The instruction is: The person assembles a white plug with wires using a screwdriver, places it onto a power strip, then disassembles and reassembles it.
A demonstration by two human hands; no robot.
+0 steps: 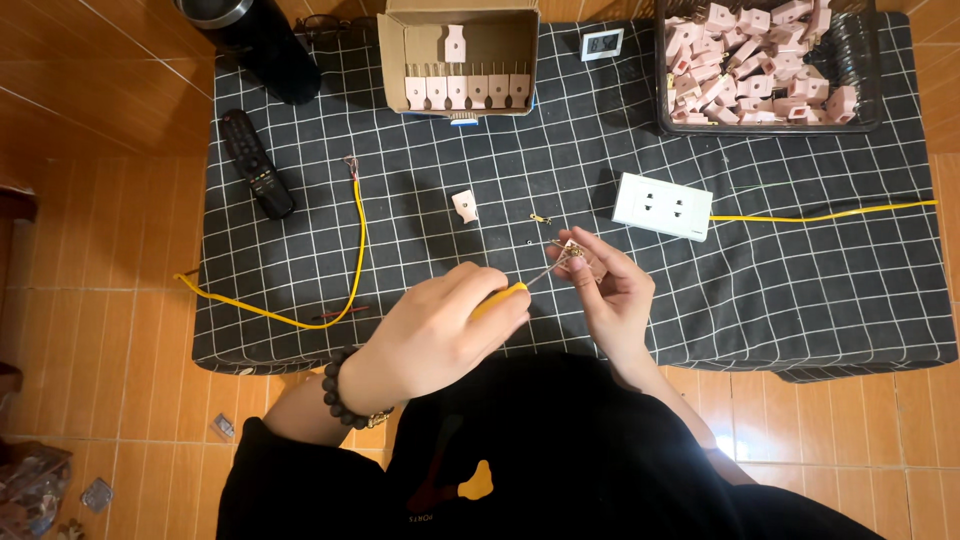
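My left hand (pixel 440 330) grips a yellow-handled screwdriver (pixel 515 290), its thin shaft pointing up and right. The tip meets a small pink plug part (pixel 575 256) pinched in the fingers of my right hand (pixel 612 290). Both hands hover over the near middle of a black cloth with a white grid (pixel 800 300). A loose pink plug part (pixel 465 206) lies on the cloth just beyond my hands, with a small brass piece (pixel 540 218) beside it. My left wrist wears a dark bead bracelet.
A cardboard box (pixel 458 60) holds a row of pink parts at the back. A black crate (pixel 768 62) at back right is heaped with more. A white double socket (pixel 662 205) with yellow cable, a loose yellow wire (pixel 358 240), a remote (pixel 256 163) and a black flask (pixel 255 40) lie around.
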